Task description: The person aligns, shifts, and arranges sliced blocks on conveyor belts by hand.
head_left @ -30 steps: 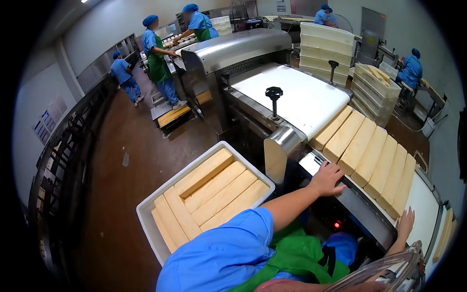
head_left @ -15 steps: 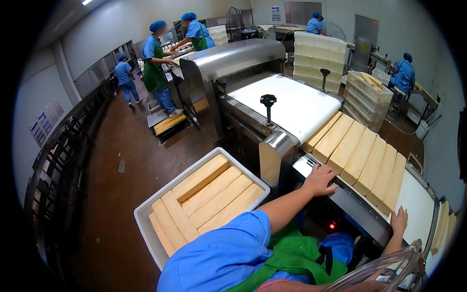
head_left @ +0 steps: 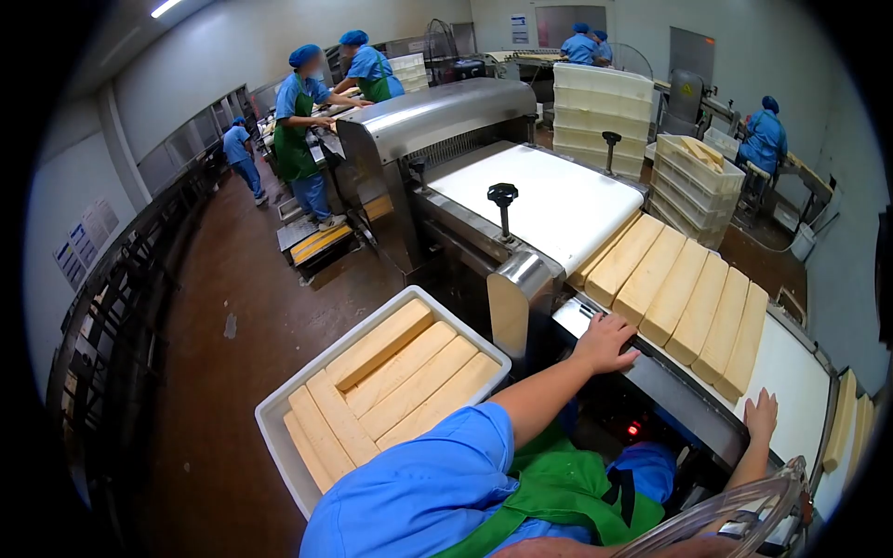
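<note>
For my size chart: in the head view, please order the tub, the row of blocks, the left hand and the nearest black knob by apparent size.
1. Tub
2. Row of blocks
3. Left hand
4. Nearest black knob

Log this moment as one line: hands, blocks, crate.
left hand: open, at conveyor edge | right hand: open, beside end block | pale blocks: side by side on white belt | crate: more blocks inside

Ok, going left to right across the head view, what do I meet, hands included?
Wall notices → white tub → left hand → right hand → pale blocks at the far right.
</note>
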Demonstrator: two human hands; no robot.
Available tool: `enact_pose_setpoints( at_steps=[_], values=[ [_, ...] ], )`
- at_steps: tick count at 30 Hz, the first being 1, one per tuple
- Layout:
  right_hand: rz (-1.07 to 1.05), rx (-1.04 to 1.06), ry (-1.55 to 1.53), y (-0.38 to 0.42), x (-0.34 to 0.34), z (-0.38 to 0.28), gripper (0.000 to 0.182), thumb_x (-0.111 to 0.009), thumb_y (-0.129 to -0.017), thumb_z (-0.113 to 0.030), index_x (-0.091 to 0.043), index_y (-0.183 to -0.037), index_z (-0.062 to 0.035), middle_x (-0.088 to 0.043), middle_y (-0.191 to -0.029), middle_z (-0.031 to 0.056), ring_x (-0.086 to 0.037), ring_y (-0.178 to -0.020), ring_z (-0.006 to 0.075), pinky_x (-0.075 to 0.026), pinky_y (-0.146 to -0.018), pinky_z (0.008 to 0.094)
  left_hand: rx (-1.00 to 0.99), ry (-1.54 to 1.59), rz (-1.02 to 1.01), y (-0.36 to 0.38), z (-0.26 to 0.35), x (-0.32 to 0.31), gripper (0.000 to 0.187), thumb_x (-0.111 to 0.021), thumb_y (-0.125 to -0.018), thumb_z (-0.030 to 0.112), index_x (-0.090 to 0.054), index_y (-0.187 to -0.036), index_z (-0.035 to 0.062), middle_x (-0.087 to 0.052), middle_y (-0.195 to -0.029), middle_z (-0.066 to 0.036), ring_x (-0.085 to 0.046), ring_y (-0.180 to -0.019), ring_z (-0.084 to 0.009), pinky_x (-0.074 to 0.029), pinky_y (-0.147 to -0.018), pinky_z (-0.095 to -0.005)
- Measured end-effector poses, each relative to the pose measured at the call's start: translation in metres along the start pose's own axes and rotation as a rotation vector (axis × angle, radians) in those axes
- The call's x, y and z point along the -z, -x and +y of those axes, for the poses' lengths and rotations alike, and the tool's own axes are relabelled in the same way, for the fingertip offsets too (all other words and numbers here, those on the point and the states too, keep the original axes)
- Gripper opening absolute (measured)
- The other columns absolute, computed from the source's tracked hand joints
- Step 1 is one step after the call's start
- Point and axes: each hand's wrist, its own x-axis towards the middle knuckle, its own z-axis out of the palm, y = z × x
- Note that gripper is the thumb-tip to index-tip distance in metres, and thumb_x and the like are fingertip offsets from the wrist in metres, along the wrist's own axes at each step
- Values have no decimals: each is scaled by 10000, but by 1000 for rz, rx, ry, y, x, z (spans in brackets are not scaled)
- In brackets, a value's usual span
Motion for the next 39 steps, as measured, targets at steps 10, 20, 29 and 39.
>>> enact_pose_setpoints(
  at_steps=[10,20,29,39],
  values=[
    [-32,-18,0,6,7,-6,662,-617,-947,-374,-424,-1537,-142,-336,-1617,248,-320,-1486,446,-336,-1175,561,-2,-5,0,-1,1,0,492,-682,-842,475,-652,-1190,128,-640,-1200,-94,-560,-1224,-286,-359,-1096,-523],
    [-16,-8,-8,5,4,-4,667,-629,-937,-374,-436,-1530,-133,-342,-1612,251,-325,-1486,439,-338,-1173,560,-10,-7,28,0,0,-3,503,-678,-842,476,-647,-1202,127,-642,-1191,-96,-559,-1225,-293,-358,-1093,-528],
    [6,9,-12,2,-1,2,671,-634,-934,-373,-437,-1527,-127,-346,-1606,260,-337,-1475,452,-356,-1161,564,-14,0,40,0,0,-3,493,-690,-839,466,-652,-1197,129,-641,-1164,-87,-566,-1201,-282,-358,-1087,-520],
    [18,8,-10,2,-3,4,660,-635,-935,-364,-441,-1517,-122,-352,-1598,263,-345,-1465,456,-362,-1158,562,-26,-18,53,0,-1,-3,488,-693,-842,465,-654,-1195,130,-641,-1165,-84,-565,-1189,-276,-362,-1064,-495]
  ],
)
